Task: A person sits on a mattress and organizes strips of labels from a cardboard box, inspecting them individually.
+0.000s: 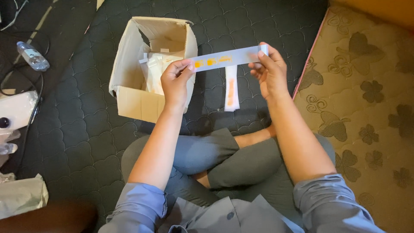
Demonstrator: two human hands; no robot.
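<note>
Stretching the long white strip (230,57) flat between both hands, your left hand (176,82) and right hand (271,69) pinch its ends above the open cardboard box (138,101), another strip (231,88) lying on the dark mattress (82,129).

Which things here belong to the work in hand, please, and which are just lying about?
In hand: left hand and right hand stretch a paper strip; second strip on the mat; open cardboard box.
Lying about: water bottle, plastic bag, cable.

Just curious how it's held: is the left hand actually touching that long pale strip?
Touching. The head view shows the left hand pinching one end of the strip, with the right hand gripping the other.
</note>
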